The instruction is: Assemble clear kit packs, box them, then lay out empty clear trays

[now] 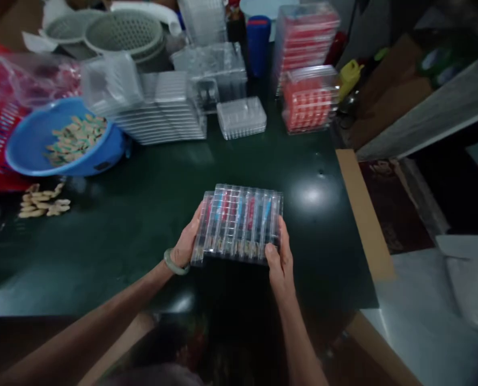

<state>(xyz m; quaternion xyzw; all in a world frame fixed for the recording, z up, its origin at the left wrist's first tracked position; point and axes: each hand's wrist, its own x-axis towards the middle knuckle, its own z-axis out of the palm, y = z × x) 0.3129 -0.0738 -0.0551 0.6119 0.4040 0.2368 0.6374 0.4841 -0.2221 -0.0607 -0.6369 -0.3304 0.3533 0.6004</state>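
Between my two hands is a clear plastic tray (244, 222) with narrow ribbed compartments, held over the dark green table (150, 177). Red and blue items show through the plastic, with small tan pieces along the near edge; their kind is too blurred to tell. A second clear layer juts out at its left side. My left hand (187, 238), with a pale bangle at the wrist, grips the left edge. On the right edge my right hand (279, 257) is closed, its thumb on top. Some fingers of both hands are hidden behind the plastic.
A blue basin (37, 139) of small tan and green pieces stands at left, near a loose pile of tan pieces (41, 202). Stacked clear trays (166, 115), a small clear tray (242, 115) and boxes with red contents (309, 102) line the back. Cardboard (363, 209) edges the right.
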